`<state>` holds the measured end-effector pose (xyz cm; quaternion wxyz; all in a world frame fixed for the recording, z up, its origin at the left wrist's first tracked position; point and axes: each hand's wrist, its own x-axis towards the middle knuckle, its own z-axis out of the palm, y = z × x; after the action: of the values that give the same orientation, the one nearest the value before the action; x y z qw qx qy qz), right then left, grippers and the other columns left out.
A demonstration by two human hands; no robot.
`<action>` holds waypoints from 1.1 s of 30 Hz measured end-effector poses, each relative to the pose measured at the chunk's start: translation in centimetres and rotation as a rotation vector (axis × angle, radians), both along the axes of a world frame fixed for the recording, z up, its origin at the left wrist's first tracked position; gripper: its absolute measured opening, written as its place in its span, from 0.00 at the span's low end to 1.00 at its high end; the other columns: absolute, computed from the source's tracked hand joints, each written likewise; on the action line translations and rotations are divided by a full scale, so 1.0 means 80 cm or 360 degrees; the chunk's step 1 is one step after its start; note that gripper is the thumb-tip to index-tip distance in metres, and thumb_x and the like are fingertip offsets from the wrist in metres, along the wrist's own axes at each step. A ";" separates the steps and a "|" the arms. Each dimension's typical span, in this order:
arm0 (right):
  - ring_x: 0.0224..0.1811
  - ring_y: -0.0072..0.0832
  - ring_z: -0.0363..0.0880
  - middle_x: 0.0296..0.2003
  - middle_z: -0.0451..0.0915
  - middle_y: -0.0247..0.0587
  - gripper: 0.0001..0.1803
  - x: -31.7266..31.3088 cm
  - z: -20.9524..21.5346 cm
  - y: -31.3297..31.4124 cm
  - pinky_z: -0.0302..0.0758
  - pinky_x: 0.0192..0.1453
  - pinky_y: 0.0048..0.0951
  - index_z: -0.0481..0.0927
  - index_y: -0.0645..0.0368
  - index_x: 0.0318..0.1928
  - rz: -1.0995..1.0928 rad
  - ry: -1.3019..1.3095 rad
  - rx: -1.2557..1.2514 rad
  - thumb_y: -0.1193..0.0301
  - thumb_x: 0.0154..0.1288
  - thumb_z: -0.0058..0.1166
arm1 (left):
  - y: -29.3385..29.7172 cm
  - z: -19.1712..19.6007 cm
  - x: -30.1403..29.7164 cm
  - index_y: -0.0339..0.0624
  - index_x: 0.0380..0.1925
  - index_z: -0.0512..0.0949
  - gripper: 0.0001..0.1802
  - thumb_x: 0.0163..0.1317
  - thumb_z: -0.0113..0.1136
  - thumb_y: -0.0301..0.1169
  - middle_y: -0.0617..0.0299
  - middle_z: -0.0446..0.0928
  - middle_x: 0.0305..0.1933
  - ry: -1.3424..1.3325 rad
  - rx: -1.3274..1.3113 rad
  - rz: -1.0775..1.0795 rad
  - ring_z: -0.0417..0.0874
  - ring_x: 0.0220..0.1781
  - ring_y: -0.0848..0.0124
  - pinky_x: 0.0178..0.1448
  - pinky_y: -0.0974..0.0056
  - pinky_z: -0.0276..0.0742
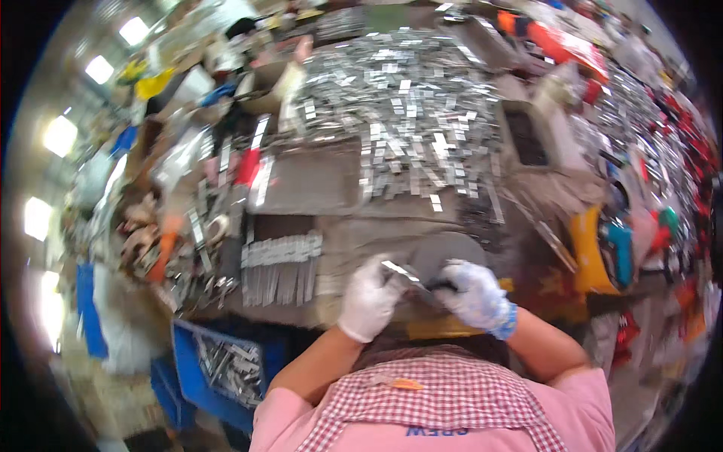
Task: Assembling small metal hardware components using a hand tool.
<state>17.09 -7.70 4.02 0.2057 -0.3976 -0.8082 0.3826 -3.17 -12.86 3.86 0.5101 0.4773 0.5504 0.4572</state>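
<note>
In a white glove, my left hand (369, 301) pinches a small shiny metal piece (401, 272) in front of my body. My right hand (474, 295), gloved in white with a blue cuff, is closed around something dark (443, 285) that meets the near end of the metal piece; blur hides what kind it is. Just beyond the hands lies a grey rounded pad (448, 251). A row of long thin metal strips (279, 279) lies side by side to the left of my left hand.
A large heap of small silvery metal pieces (399, 113) covers the far table. Nearer stands a grey tray (312, 177). A blue bin (188, 358) with metal parts sits low at the left. A yellow holder (591, 248) with a teal-handled tool (619, 252) is at the right.
</note>
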 end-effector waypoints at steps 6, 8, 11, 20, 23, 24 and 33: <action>0.40 0.46 0.81 0.35 0.81 0.47 0.09 -0.006 0.021 0.019 0.77 0.45 0.44 0.83 0.57 0.33 0.0118 -0.0209 0.0287 0.66 0.55 0.62 | -0.003 0.005 -0.015 0.35 0.41 0.74 0.14 0.70 0.58 0.37 0.56 0.81 0.34 0.0272 0.0020 0.0135 0.81 0.35 0.74 0.42 0.67 0.77; 0.41 0.46 0.82 0.36 0.82 0.46 0.08 0.021 0.021 0.051 0.78 0.47 0.43 0.83 0.57 0.34 -0.0245 -0.0128 0.0358 0.67 0.56 0.60 | 0.012 0.014 -0.056 0.35 0.42 0.74 0.10 0.67 0.58 0.31 0.51 0.81 0.35 0.0787 0.0013 0.0241 0.84 0.37 0.67 0.45 0.63 0.78; 0.43 0.47 0.82 0.37 0.83 0.48 0.09 0.081 0.024 0.117 0.78 0.51 0.42 0.83 0.59 0.36 -0.0806 -0.0655 0.0716 0.68 0.57 0.59 | 0.036 0.023 -0.105 0.36 0.45 0.75 0.13 0.60 0.58 0.27 0.43 0.81 0.38 0.1365 -0.0082 0.0223 0.83 0.44 0.49 0.50 0.54 0.78; 0.48 0.46 0.83 0.42 0.85 0.50 0.12 0.122 -0.020 0.180 0.79 0.54 0.42 0.86 0.55 0.39 -0.0928 -0.1425 0.0276 0.68 0.56 0.54 | 0.065 0.021 -0.108 0.33 0.43 0.74 0.20 0.53 0.65 0.32 0.38 0.81 0.44 0.2014 -0.0689 0.0195 0.83 0.49 0.45 0.55 0.50 0.79; 0.48 0.47 0.83 0.42 0.84 0.51 0.11 0.125 -0.018 0.183 0.79 0.53 0.43 0.85 0.55 0.39 -0.0748 -0.1503 0.0189 0.68 0.56 0.55 | 0.079 0.045 -0.081 0.36 0.44 0.73 0.23 0.53 0.68 0.36 0.40 0.82 0.43 0.2077 -0.0716 0.0192 0.84 0.47 0.47 0.53 0.51 0.80; 0.48 0.47 0.83 0.42 0.84 0.51 0.11 0.131 -0.020 0.183 0.79 0.53 0.43 0.85 0.55 0.39 -0.0777 -0.1513 0.0185 0.68 0.56 0.55 | 0.086 0.053 -0.066 0.37 0.43 0.74 0.22 0.52 0.69 0.37 0.41 0.82 0.42 0.2078 -0.0692 0.0220 0.85 0.46 0.47 0.51 0.51 0.81; 0.42 0.54 0.80 0.36 0.81 0.55 0.07 0.120 0.017 0.118 0.77 0.46 0.45 0.76 0.61 0.39 -0.0905 -0.0278 0.0747 0.78 0.59 0.56 | 0.189 0.027 0.055 0.35 0.46 0.73 0.18 0.59 0.62 0.35 0.41 0.81 0.42 0.1766 0.0080 -0.0326 0.83 0.46 0.45 0.51 0.49 0.79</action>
<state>26.72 1.76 5.37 0.3197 -0.5792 -0.7457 0.0792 1.24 2.30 6.01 0.1744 0.7091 0.6760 0.0990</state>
